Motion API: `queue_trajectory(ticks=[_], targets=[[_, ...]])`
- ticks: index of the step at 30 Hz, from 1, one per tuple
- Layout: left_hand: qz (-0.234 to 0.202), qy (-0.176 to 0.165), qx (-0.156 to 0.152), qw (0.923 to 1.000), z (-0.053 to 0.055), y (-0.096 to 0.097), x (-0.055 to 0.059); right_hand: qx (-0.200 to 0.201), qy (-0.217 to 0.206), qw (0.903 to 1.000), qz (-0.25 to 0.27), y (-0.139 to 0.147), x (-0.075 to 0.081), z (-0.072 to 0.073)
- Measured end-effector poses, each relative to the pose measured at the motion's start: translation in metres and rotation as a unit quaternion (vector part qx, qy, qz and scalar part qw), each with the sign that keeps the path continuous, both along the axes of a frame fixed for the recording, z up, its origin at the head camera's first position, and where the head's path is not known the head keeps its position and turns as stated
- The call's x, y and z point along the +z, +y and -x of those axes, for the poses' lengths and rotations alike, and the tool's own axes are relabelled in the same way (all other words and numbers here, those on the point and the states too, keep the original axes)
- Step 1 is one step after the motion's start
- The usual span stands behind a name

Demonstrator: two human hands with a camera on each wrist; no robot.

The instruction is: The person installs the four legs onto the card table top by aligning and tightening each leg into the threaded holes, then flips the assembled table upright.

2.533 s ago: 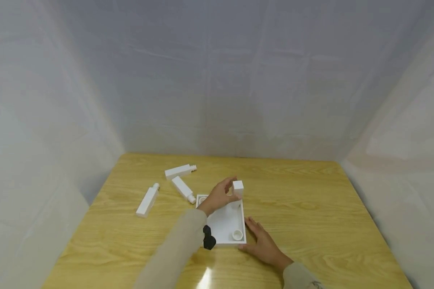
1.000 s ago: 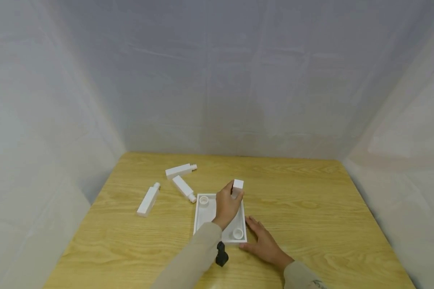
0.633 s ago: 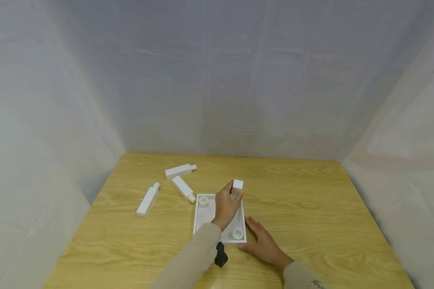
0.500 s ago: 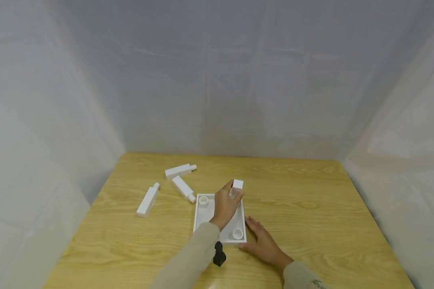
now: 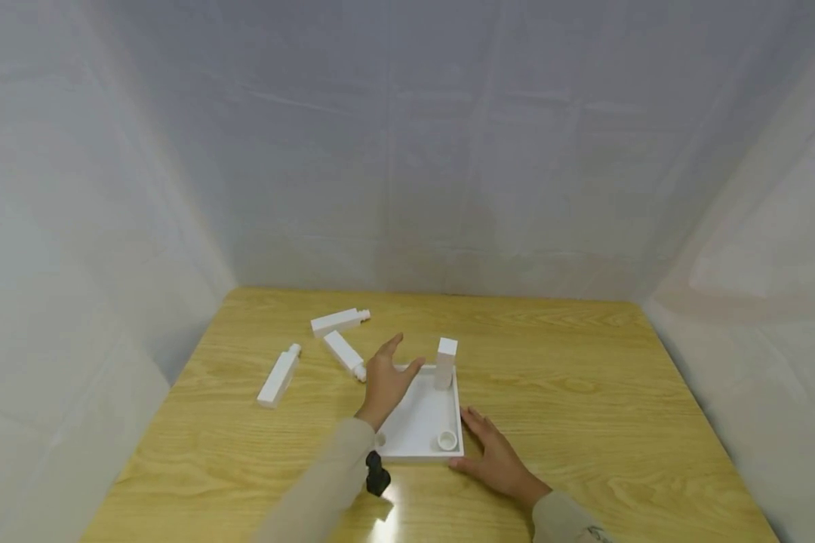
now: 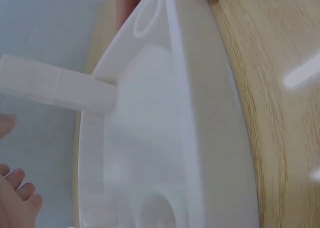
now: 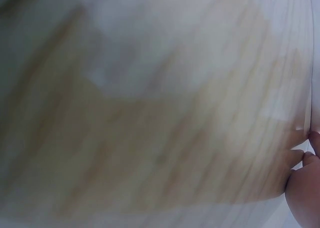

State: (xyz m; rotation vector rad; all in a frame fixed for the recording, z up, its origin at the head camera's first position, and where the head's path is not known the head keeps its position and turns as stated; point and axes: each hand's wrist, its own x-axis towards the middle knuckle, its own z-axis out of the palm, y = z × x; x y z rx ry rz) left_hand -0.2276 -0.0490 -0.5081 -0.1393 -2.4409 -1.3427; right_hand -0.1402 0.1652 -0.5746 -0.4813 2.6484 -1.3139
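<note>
White, plastic-looking tray sits on the wood-grain table, and the upright post is standing in its far right corner with neither hand on it. Left hand is over the left side of the tray, thumb and fingers spread apart, nothing in it. Right hand is down at the near right corner, fingers laid along the outside of the wall, thumb by the near edge. Looks more like a brace than a grip.

Three more posts are lying off to the left: the far post, the middle post and the left post, each with a narrow neck on one end. The near right ring has nothing standing in it.

As for doing this bit well: that brace probably matters most, since a light tray could skid under a push. Best bet is a straight, vertical press, neck centred over the ring, because a tilted one could jam. Can't tell how deep the upright one sits, so a gentle wobble check seems smart.
</note>
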Motion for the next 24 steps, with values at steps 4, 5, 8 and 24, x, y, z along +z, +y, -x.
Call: queue_trajectory(ticks=[4,5,8,24], targets=[[0.000,-0.008,0.016,0.9998,0.000,-0.020,-0.004,-0.005,-0.006,1.0000,-0.004,0.000,-0.001,0.000],[0.000,-0.010,0.019,0.9998,0.000,-0.025,-0.005,-0.005,-0.007,0.9999,-0.005,-0.001,-0.001,0.000],[-0.006,-0.021,0.022,0.9995,0.000,-0.040,-0.009,-0.007,-0.009,0.9999,-0.007,-0.001,-0.001,-0.001],[-0.008,-0.051,0.085,0.9951,-0.007,-0.118,-0.014,-0.004,-0.004,0.9999,-0.014,0.001,-0.006,-0.001]])
